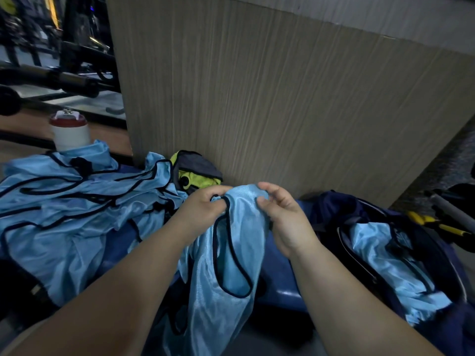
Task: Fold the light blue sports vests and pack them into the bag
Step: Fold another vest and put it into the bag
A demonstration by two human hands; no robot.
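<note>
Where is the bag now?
In the head view, the dark blue bag lies open at lower right, beside the right hand, with a light blue vest inside.

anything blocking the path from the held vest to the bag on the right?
Nothing visible. The left hand and right hand pinch the vest at its top. The bag lies open just right of the right hand, other vests inside it, with only blue seat between.

A: Where's the pile of vests [64,201]?
B: At nine o'clock from the held vest [231,240]; a bottle [69,132] stands behind it, at ten.
A: And the bag [331,209]?
B: At three, with a packed vest [380,255] in it. The panel [282,98] stands at twelve, behind everything.
</note>
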